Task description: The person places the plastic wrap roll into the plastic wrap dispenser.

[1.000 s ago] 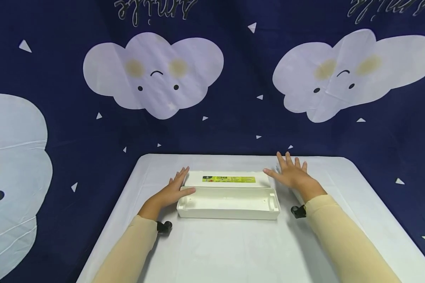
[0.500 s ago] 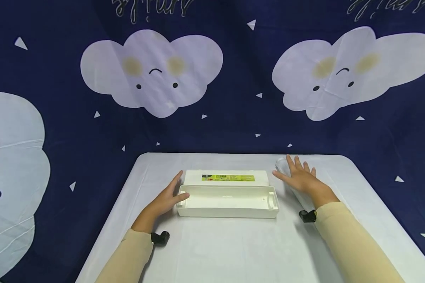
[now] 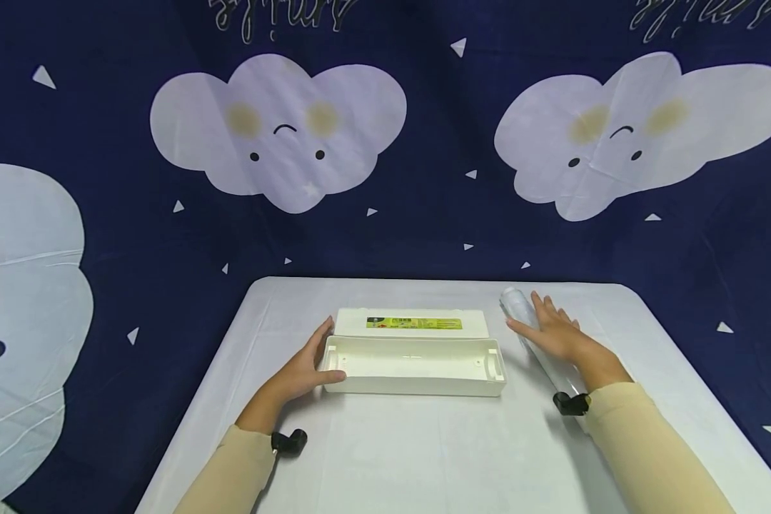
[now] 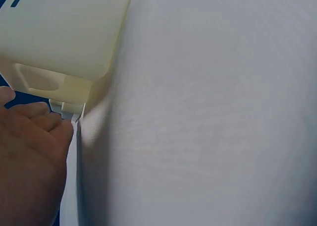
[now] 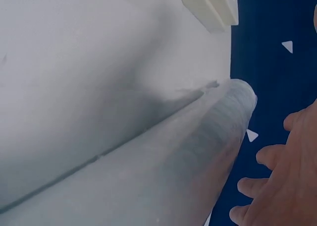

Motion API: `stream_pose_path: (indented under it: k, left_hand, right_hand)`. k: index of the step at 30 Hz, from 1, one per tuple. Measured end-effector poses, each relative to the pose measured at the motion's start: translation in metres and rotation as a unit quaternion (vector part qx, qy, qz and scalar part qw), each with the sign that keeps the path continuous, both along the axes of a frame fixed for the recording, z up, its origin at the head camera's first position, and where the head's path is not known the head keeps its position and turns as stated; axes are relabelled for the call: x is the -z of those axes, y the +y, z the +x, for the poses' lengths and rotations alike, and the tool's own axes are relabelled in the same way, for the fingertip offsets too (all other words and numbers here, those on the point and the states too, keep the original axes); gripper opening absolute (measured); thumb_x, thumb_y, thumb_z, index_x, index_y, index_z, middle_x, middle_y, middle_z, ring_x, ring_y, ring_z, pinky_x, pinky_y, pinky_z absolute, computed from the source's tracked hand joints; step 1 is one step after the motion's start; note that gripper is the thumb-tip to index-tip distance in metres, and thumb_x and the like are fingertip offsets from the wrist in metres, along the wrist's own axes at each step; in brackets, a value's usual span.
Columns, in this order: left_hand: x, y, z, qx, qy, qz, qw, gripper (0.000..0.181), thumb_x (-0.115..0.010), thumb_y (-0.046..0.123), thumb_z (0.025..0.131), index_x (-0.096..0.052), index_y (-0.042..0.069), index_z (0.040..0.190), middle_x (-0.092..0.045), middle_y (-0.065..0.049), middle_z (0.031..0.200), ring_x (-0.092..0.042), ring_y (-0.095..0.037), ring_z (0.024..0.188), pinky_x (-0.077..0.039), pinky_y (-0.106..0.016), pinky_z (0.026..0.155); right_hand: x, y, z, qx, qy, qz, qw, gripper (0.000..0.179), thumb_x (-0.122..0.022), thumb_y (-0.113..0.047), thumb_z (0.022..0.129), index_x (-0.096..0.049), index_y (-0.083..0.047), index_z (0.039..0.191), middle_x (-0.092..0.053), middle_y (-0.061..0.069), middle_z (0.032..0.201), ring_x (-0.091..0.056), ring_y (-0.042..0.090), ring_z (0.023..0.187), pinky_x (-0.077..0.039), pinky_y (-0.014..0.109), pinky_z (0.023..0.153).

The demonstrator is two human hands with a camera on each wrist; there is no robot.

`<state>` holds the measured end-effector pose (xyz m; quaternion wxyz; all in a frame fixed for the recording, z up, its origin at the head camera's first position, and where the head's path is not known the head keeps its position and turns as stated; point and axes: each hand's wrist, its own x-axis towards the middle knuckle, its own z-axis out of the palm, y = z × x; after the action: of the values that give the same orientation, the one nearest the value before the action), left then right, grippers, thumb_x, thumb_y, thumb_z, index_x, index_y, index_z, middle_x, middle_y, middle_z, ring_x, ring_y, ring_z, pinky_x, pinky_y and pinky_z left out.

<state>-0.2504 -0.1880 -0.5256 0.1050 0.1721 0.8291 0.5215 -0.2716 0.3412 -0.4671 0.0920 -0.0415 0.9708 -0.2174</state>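
A long cream plastic box (image 3: 414,387) lies on the table with its lid (image 3: 347,325) swung back behind it and its trough bare inside. My left hand (image 3: 298,370) is at the box's left end, thumb along the front corner and fingers reaching back beside the end wall. In the left wrist view, the fingers (image 4: 49,124) are close to the box end; the thumb is out of sight. To the right, a long roll of clear film (image 3: 519,305) lies slanted. My right hand (image 3: 555,339) hovers over it with spread fingers, partly covering it. The right wrist view shows the fingers (image 5: 270,156) beside the roll.
A yellow-green label (image 3: 414,323) is stuck on the lid. The white table (image 3: 424,457) ends at its far edge against a dark blue cloth (image 3: 437,143) printed with clouds. A black wrist camera (image 3: 570,404) sits close above the roll's near end.
My left hand has moved left and slightly nearer, its thumb sliding from the trough to the front corner. The right hand has moved right and nearer, uncovering the roll's far end.
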Motion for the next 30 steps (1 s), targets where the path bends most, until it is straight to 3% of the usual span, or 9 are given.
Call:
stream_pose_path:
  k: [10, 17, 24, 30]
  left_hand:
    - [0.006, 0.000, 0.008, 0.003, 0.002, 0.034, 0.9994, 0.134, -0.098, 0.017, 0.075, -0.004, 0.011, 0.170, -0.008, -0.014, 0.174, -0.010, -0.029, 0.158, -0.013, -0.040, 0.125]
    - [0.012, -0.001, 0.010, 0.009, 0.017, 0.104, 0.9944, 0.128, -0.096, 0.003, 0.075, -0.009, 0.003, 0.168, -0.014, -0.018, 0.173, -0.015, -0.030, 0.158, -0.019, -0.026, 0.121]
    - [0.016, 0.000, 0.012, -0.020, 0.028, 0.123, 0.9918, 0.123, -0.098, 0.001, 0.072, -0.019, 0.002, 0.167, -0.034, -0.022, 0.165, -0.031, -0.037, 0.152, -0.028, -0.032, 0.121]
    - [0.018, 0.000, 0.014, -0.035, 0.019, 0.115, 0.9926, 0.119, -0.098, 0.002, 0.072, -0.025, 0.002, 0.166, -0.038, -0.022, 0.162, -0.035, -0.036, 0.150, -0.032, -0.033, 0.119]
  right_hand:
    - [0.007, 0.013, 0.015, -0.001, 0.000, -0.029, 0.9996, 0.108, -0.044, -0.071, 0.103, 0.006, 0.003, 0.165, 0.007, 0.041, 0.164, 0.001, 0.067, 0.146, 0.000, 0.081, 0.113]
    - [0.012, 0.020, 0.028, 0.001, 0.002, -0.049, 0.9988, 0.107, -0.044, -0.067, 0.104, 0.007, 0.004, 0.165, 0.005, 0.039, 0.165, 0.001, 0.063, 0.149, -0.002, 0.080, 0.113]
    - [0.021, 0.027, 0.037, 0.008, -0.004, -0.069, 0.9976, 0.106, -0.045, -0.066, 0.105, 0.010, 0.002, 0.165, 0.006, 0.039, 0.165, 0.002, 0.062, 0.149, -0.004, 0.082, 0.112]
    - [0.027, 0.033, 0.044, 0.008, -0.013, -0.088, 0.9960, 0.104, -0.047, -0.063, 0.106, 0.013, -0.001, 0.165, 0.007, 0.038, 0.166, 0.002, 0.063, 0.148, -0.006, 0.083, 0.111]
